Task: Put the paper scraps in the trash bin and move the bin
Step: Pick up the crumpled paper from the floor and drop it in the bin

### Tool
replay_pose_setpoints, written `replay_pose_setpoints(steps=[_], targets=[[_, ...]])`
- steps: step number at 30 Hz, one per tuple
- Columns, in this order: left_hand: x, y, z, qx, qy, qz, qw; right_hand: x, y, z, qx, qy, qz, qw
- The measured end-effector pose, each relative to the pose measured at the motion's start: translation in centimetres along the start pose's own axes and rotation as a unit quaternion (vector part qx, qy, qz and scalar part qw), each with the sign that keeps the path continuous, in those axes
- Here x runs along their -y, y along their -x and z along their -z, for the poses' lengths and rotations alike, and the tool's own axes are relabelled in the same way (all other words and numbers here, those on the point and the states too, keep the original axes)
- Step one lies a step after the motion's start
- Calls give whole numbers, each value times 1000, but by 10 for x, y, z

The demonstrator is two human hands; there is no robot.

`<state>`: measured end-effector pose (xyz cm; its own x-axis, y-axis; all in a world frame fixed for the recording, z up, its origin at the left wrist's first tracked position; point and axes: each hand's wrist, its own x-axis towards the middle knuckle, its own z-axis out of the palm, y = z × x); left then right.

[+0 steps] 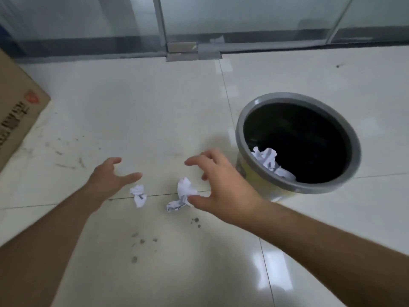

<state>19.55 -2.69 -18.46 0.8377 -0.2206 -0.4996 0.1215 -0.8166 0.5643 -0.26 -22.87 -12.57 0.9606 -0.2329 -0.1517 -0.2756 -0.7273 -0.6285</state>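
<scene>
On the pale glossy tile floor [155,111], two crumpled white paper scraps lie btwn the hands: small one [138,195] just beside left hand [108,177], bigger one [182,194] touching right hand [218,185] at the thumb. Both hands' fingers spread, gripping nothing. Round grey-rimmed trash bin w/ black liner [297,142] stands right, crumpled paper [269,161] inside. Brown cardboard box [16,116] far left, print unreadable. Frosted glass partition [243,16] behind.

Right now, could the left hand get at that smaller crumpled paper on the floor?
Probably yes. The left hand is open, its fingertips just above the small paper scrap, with only bare floor between them. The right hand is busy at the larger scrap.
</scene>
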Motion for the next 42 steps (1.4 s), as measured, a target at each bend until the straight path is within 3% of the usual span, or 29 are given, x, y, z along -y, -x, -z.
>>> replay_pose_setpoints(steps=[2, 5, 11, 19, 23, 29, 32, 37, 42], targets=[[35, -9, -15, 19, -73, 22, 997, -32, -11, -45, 24, -4, -91, 996], [60, -20, -44, 33, -169, 2, 985, -76, -19, -83, -18, -12, -222, 975], [77, -34, -87, 85, -209, -5, 974, -108, -29, -126, -10, 43, -296, 954], [37, -45, -128, 54, -260, -138, 954, -143, -65, -132, 16, 32, -302, 953], [32, -42, -147, 99, -337, -163, 922, -144, -73, -136, 67, 50, -299, 951], [24, -29, -189, 116, -232, -193, 946, -116, -70, -177, 134, -27, -219, 966], [25, -25, -195, 112, -171, -160, 966, -109, -61, -188, 85, -113, -242, 960], [14, -24, -162, 57, -111, -221, 967, -91, -73, -157, 23, -116, -201, 973], [-45, -16, -87, -23, -132, -282, 950, -35, -99, -95, -73, -116, -119, 983]])
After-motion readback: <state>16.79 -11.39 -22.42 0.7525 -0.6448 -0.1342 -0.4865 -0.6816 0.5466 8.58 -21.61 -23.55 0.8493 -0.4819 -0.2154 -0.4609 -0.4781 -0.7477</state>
